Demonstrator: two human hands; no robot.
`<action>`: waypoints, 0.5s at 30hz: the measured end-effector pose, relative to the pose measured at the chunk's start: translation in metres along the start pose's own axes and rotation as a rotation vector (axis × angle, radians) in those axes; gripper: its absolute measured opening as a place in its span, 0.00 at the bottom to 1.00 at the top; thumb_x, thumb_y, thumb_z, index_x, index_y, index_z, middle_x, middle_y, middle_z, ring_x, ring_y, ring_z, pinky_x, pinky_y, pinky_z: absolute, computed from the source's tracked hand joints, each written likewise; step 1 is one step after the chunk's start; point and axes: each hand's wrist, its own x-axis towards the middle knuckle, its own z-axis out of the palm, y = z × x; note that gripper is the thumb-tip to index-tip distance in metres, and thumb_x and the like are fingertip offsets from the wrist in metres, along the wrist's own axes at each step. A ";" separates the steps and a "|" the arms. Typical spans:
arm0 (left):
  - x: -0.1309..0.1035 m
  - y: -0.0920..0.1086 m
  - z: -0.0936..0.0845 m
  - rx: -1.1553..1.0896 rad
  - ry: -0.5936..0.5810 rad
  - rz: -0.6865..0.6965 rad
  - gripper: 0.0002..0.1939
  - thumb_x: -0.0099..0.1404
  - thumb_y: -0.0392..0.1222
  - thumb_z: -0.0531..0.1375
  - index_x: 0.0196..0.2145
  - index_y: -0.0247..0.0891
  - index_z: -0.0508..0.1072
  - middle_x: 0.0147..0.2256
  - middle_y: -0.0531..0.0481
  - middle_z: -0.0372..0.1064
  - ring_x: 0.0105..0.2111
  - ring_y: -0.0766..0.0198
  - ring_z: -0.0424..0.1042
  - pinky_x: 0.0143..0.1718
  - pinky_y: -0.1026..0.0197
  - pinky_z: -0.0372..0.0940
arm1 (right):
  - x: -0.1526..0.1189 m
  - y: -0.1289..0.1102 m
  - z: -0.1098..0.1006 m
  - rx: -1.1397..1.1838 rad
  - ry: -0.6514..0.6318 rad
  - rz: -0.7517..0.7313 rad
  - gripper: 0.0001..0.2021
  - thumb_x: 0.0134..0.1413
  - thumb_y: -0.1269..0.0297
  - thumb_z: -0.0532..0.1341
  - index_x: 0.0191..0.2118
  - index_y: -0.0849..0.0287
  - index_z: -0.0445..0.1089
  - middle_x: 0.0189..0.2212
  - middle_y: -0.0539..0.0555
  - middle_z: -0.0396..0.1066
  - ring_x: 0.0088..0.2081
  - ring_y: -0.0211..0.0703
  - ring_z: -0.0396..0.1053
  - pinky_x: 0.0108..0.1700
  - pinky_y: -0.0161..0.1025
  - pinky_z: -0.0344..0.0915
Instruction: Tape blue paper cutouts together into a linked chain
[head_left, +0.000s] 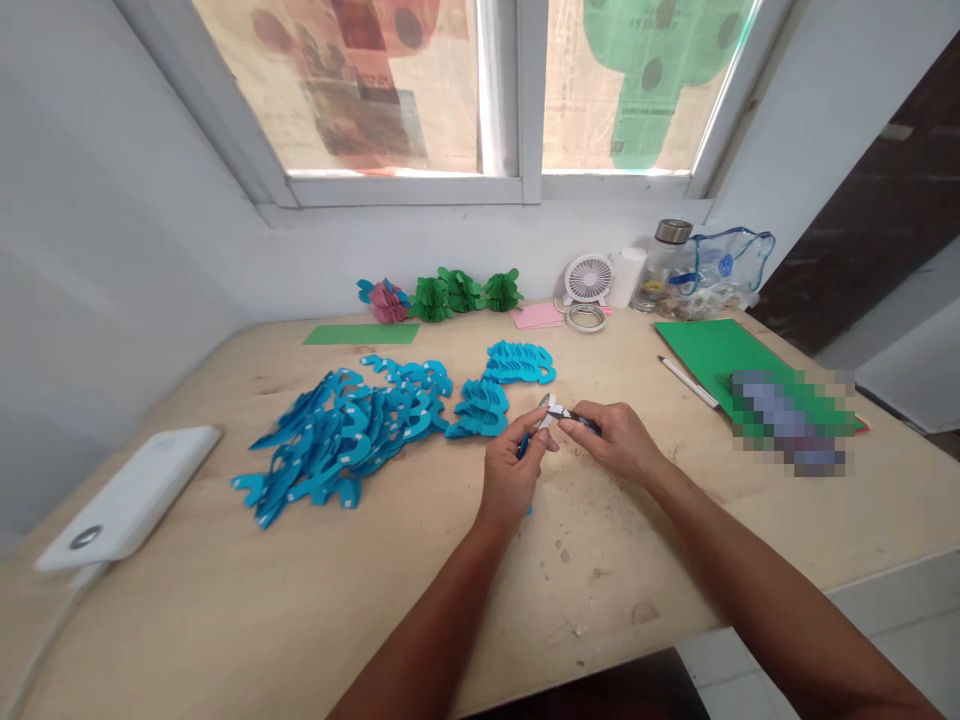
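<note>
Over the middle of the table, my left hand (514,470) is closed in a pinch on a small white strip (546,420), with a bit of blue paper (523,445) showing between its fingers. My right hand (619,440) grips a dark, slim tool (586,421) whose tip meets the white strip; its exact kind is too small to make out. Just beyond my left hand lies a stack of blue cut-paper shapes (478,410), and behind it a second blue stack (520,363). To the left spreads a large heap of blue paper cutouts (349,430) with small white patches.
Green paper figures (459,292) and a pink-and-blue one (388,301) stand along the wall. A small fan (589,278), tape roll (585,318) and bottle (664,265) are at the back. Green sheets (727,355) and a pen (686,381) lie right; a white power bank (131,495) lies left.
</note>
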 end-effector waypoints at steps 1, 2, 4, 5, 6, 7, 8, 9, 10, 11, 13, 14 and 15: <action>0.000 0.000 0.000 0.003 0.000 0.002 0.18 0.56 0.44 0.60 0.44 0.35 0.72 0.25 0.55 0.65 0.13 0.80 0.46 0.13 0.70 0.43 | 0.000 0.000 0.000 -0.007 0.002 0.001 0.18 0.56 0.51 0.51 0.25 0.59 0.66 0.16 0.46 0.55 0.20 0.32 0.52 0.24 0.31 0.45; 0.000 0.000 0.000 0.003 0.000 0.005 0.18 0.57 0.44 0.60 0.44 0.35 0.72 0.26 0.55 0.66 0.13 0.80 0.46 0.13 0.70 0.43 | 0.000 0.000 0.000 -0.015 0.004 0.001 0.18 0.56 0.51 0.51 0.25 0.59 0.66 0.16 0.46 0.56 0.19 0.32 0.52 0.24 0.31 0.45; 0.000 0.000 0.000 -0.006 -0.002 0.008 0.18 0.57 0.44 0.60 0.45 0.35 0.71 0.26 0.54 0.66 0.13 0.80 0.45 0.13 0.70 0.43 | 0.000 0.000 0.000 -0.034 0.011 0.001 0.18 0.56 0.51 0.51 0.25 0.59 0.66 0.16 0.46 0.56 0.19 0.32 0.52 0.24 0.31 0.44; 0.000 0.000 0.000 -0.012 -0.002 0.007 0.19 0.57 0.43 0.60 0.46 0.36 0.71 0.26 0.54 0.66 0.13 0.80 0.45 0.13 0.70 0.43 | 0.000 0.000 0.000 -0.044 0.016 -0.001 0.18 0.56 0.51 0.50 0.25 0.59 0.66 0.15 0.46 0.56 0.19 0.32 0.52 0.24 0.32 0.44; -0.001 0.001 0.001 -0.019 -0.002 0.005 0.19 0.57 0.43 0.60 0.46 0.36 0.71 0.26 0.54 0.66 0.13 0.80 0.45 0.13 0.70 0.43 | 0.000 0.000 0.001 -0.054 0.022 -0.002 0.19 0.56 0.52 0.50 0.25 0.59 0.66 0.15 0.46 0.56 0.19 0.33 0.52 0.24 0.32 0.44; -0.001 0.001 0.001 -0.026 -0.002 0.002 0.20 0.57 0.44 0.60 0.47 0.36 0.70 0.25 0.55 0.66 0.13 0.80 0.45 0.13 0.70 0.43 | 0.000 0.000 0.001 -0.063 0.027 -0.004 0.19 0.57 0.52 0.50 0.25 0.59 0.66 0.15 0.47 0.57 0.19 0.33 0.53 0.24 0.32 0.44; -0.001 0.001 0.001 -0.030 -0.003 0.000 0.20 0.57 0.44 0.60 0.47 0.36 0.70 0.25 0.55 0.66 0.13 0.80 0.45 0.13 0.71 0.43 | 0.000 -0.001 0.002 -0.072 0.032 -0.004 0.19 0.57 0.52 0.49 0.25 0.59 0.66 0.15 0.47 0.57 0.19 0.33 0.53 0.24 0.32 0.44; -0.001 0.002 0.001 -0.034 -0.005 -0.002 0.20 0.57 0.44 0.60 0.47 0.35 0.70 0.25 0.55 0.65 0.13 0.80 0.45 0.13 0.71 0.43 | -0.001 -0.001 0.002 -0.082 0.037 -0.003 0.19 0.57 0.52 0.49 0.25 0.58 0.66 0.15 0.47 0.57 0.19 0.33 0.53 0.24 0.32 0.45; -0.001 0.002 0.001 -0.035 -0.009 -0.003 0.20 0.57 0.44 0.60 0.47 0.35 0.70 0.25 0.55 0.65 0.13 0.80 0.45 0.13 0.71 0.43 | -0.001 -0.002 0.003 -0.093 0.045 -0.001 0.19 0.57 0.52 0.49 0.25 0.58 0.66 0.15 0.47 0.58 0.19 0.33 0.54 0.24 0.32 0.45; -0.001 0.002 0.001 -0.033 -0.012 -0.002 0.20 0.57 0.44 0.60 0.47 0.36 0.70 0.25 0.55 0.65 0.13 0.80 0.45 0.13 0.71 0.43 | -0.001 -0.002 0.003 -0.106 0.053 0.002 0.19 0.57 0.52 0.49 0.25 0.58 0.66 0.16 0.47 0.58 0.19 0.34 0.54 0.24 0.32 0.45; 0.000 0.002 0.000 -0.021 -0.017 0.005 0.20 0.57 0.44 0.59 0.47 0.36 0.70 0.25 0.55 0.65 0.13 0.80 0.45 0.14 0.70 0.43 | -0.002 -0.003 0.003 -0.119 0.075 0.012 0.19 0.57 0.51 0.49 0.25 0.58 0.66 0.16 0.48 0.59 0.19 0.34 0.54 0.25 0.32 0.45; 0.000 0.001 0.000 -0.012 -0.020 0.010 0.20 0.57 0.43 0.59 0.47 0.36 0.70 0.25 0.55 0.65 0.13 0.80 0.46 0.14 0.70 0.44 | -0.002 -0.002 0.002 -0.114 0.092 0.023 0.19 0.57 0.51 0.49 0.25 0.58 0.66 0.16 0.48 0.59 0.20 0.34 0.54 0.25 0.32 0.45; 0.000 0.000 0.000 -0.002 -0.022 0.016 0.19 0.58 0.43 0.59 0.47 0.36 0.70 0.25 0.55 0.65 0.13 0.79 0.46 0.14 0.70 0.45 | -0.001 -0.001 0.001 -0.101 0.115 0.041 0.19 0.57 0.51 0.49 0.26 0.58 0.66 0.16 0.48 0.58 0.20 0.34 0.54 0.25 0.32 0.45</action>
